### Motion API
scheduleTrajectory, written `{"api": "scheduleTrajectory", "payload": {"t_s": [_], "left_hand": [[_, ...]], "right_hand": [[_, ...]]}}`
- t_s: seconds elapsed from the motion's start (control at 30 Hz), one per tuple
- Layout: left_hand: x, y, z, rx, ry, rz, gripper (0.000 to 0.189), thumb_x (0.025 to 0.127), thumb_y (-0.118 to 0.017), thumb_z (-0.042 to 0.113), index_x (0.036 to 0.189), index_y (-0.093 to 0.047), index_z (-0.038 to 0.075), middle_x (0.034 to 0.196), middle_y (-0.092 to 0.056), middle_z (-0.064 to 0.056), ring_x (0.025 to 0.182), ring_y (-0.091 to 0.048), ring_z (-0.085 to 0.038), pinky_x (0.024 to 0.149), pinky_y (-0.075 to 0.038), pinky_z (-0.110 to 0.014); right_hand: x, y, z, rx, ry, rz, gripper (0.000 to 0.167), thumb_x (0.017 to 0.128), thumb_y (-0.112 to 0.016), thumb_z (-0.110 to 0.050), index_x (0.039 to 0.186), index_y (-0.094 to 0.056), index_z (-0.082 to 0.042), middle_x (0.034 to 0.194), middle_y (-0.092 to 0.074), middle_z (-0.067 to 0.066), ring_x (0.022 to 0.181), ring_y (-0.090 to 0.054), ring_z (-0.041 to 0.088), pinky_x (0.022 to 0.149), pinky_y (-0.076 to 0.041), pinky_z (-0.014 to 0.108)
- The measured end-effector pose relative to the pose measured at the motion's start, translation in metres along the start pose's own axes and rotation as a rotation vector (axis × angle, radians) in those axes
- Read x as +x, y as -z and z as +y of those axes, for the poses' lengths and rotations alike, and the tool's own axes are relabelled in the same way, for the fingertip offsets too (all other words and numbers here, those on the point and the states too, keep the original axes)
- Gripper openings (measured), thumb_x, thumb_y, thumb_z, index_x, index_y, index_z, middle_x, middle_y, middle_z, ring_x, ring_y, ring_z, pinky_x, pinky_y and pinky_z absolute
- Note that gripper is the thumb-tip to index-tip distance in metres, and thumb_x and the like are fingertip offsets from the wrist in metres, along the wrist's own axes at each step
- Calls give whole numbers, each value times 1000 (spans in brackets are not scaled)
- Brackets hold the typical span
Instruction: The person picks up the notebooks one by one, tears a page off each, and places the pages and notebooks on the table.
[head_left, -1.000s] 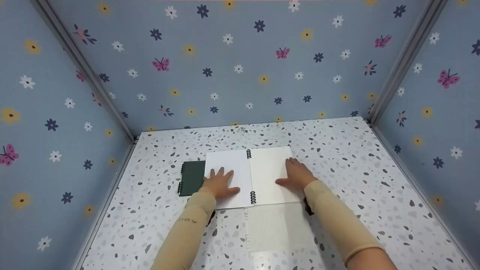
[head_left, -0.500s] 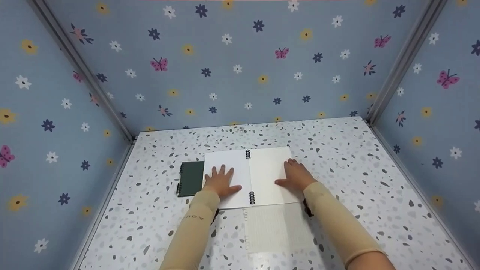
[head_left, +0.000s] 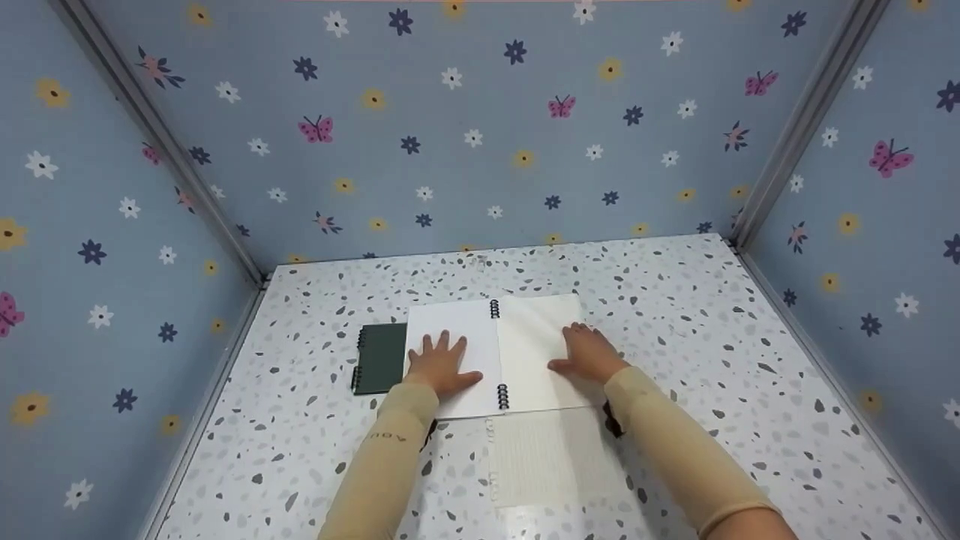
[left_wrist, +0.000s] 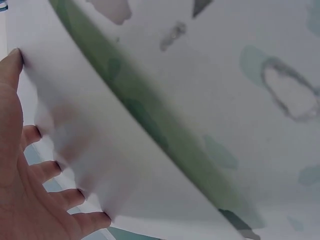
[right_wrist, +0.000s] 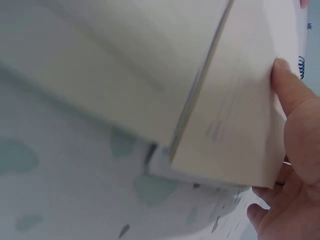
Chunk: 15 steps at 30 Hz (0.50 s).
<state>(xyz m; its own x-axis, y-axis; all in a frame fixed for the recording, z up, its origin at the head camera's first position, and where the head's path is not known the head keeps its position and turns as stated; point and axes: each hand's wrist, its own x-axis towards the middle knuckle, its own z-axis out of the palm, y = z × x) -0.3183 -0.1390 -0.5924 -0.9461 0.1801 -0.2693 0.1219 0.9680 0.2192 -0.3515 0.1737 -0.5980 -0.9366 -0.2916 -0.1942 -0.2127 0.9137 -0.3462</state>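
Observation:
A spiral-bound notebook (head_left: 529,375) lies spread at blank white pages, black rings down its middle. My left hand (head_left: 439,369) rests on the left page with its fingers spread. In the left wrist view, the fingertips (left_wrist: 95,220) press on the white paper. At the right page's outer edge, my right hand (head_left: 592,354) grips the page (right_wrist: 235,115), thumb on top and fingers around the edge. That page bows slightly near its upper part. Partly under the notebook's left side is a smaller dark green spiral notebook (head_left: 381,360).
A thin off-white sheet (head_left: 551,457) with a torn perforated left edge lies just below the notebook, towards me. The speckled white tabletop (head_left: 675,300) is enclosed by blue flower-patterned panels (head_left: 465,172) at the back and both sides.
My right hand has shifted slightly left with the page edge, and the right page now shows a bend. My left hand moved slightly inward on the left page earlier, then stayed.

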Motion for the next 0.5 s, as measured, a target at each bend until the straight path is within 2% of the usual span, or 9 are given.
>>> {"api": "scheduleTrajectory", "payload": {"t_s": [0.13, 0.27, 0.4, 0.5], "left_hand": [[0, -1, -1, -8, 7, -3, 92, 101, -62, 69, 173, -33, 19, 181, -21, -20, 165, -16, -56, 129, -23, -78], [2, -2, -1, -12, 11, -12, 93, 101, -63, 70, 173, -32, 20, 181, -20, -20, 165, -15, -56, 129, -21, -77], [2, -1, -1, -9, 3, -19, 93, 101, -61, 70, 173, -31, 20, 181, -19, -19, 165, -14, -56, 130, -21, -77], [1, 0, -1, -7, -3, -13, 92, 102, -61, 70, 173, -31, 20, 181, -19, -20, 165, -14, -56, 129, -21, -77]], "right_hand": [[0, -2, -10, 142, -58, 33, 78, 96, -85, -27, 156, -50, 8, 157, -57, 29, 147, -55, 46, 126, -43, 56], [0, -1, -20, 246, -89, 98, 75, 91, -88, -14, 153, -53, 9, 150, -63, 29, 140, -62, 45, 121, -50, 55], [0, 6, -22, 387, -131, 185, 78, 88, -87, -11, 154, -50, 11, 154, -56, 33, 145, -55, 47, 125, -45, 56], [0, 12, -19, 512, -170, 247, 81, 89, -84, -8, 158, -45, 9, 160, -48, 34, 152, -46, 48, 130, -38, 55]]}}
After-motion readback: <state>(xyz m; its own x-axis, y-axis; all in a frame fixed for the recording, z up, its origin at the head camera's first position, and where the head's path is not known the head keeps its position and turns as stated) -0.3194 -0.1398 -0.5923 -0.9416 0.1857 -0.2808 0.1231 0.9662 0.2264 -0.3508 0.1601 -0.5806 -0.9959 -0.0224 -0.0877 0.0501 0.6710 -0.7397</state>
